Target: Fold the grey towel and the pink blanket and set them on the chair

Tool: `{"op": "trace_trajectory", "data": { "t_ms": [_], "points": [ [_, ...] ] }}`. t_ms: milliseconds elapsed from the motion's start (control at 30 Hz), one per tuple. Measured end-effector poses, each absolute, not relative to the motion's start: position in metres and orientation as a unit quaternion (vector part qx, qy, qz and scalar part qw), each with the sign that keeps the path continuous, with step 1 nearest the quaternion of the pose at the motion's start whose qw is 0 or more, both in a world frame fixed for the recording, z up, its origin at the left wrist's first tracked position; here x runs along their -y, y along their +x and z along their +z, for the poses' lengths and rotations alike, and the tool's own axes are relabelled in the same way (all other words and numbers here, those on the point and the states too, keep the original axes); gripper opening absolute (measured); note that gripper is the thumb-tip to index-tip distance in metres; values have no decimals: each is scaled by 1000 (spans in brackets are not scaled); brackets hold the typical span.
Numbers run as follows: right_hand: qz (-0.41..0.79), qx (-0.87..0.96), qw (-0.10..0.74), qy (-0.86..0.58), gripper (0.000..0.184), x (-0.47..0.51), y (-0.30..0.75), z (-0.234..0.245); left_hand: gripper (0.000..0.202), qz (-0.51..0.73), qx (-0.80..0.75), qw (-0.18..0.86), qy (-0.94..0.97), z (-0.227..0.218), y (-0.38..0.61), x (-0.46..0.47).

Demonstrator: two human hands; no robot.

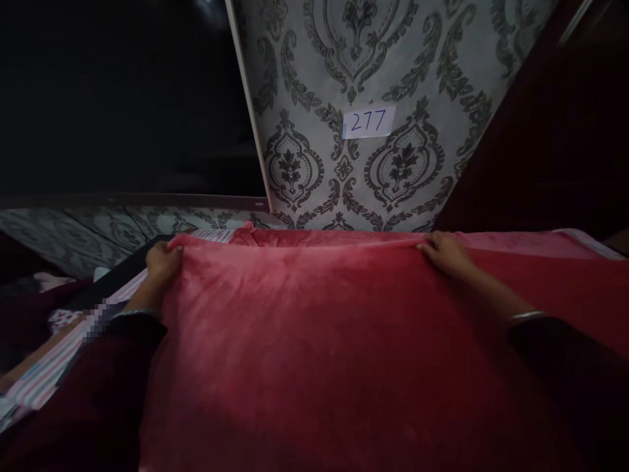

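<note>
Red, broad, plush-looking cloth [314, 341]: probably soft, limp; best held by top edge, where left hand [164, 262] and right hand [446, 254] clamp.

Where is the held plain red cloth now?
The red cloth fills the head view's lower centre, below the grey patterned wall, held between left hand and right hand.

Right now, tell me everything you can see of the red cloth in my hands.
The red cloth looks soft and velvety, pinker at the upper left and darker lower down. Your left hand and right hand grip its upper edge, stretched between them. It spreads below, lightly creased near the left hand, and leaves the picture at the bottom. Whether it joins the red fabric at right is unclear.
</note>
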State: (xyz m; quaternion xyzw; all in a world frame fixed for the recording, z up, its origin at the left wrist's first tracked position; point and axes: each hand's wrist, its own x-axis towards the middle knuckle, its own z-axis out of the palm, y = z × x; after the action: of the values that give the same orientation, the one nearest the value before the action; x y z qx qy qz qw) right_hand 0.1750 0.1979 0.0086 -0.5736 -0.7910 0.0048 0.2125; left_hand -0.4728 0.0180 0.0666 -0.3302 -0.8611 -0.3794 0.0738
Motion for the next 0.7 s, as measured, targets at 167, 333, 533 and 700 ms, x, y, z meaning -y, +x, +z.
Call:
{"op": "trace_trajectory", "data": {
  "t_ms": [167,333,533,700],
  "points": [
    [-29,768,246,-591,22,-214,168,16,38,-318,895,83,-302,74,-473,-44],
    [-20,783,166,-599,25,-211,155,-35,33,-236,914,23,-330,34,-457,-53],
    [-38,804,172,-568,40,-214,163,-64,38,-148,918,17,-367,18,-460,-54],
    [-22,800,122,-587,59,-180,160,-50,41,-121,902,-39,-412,36,-461,-43]
  ]
}}
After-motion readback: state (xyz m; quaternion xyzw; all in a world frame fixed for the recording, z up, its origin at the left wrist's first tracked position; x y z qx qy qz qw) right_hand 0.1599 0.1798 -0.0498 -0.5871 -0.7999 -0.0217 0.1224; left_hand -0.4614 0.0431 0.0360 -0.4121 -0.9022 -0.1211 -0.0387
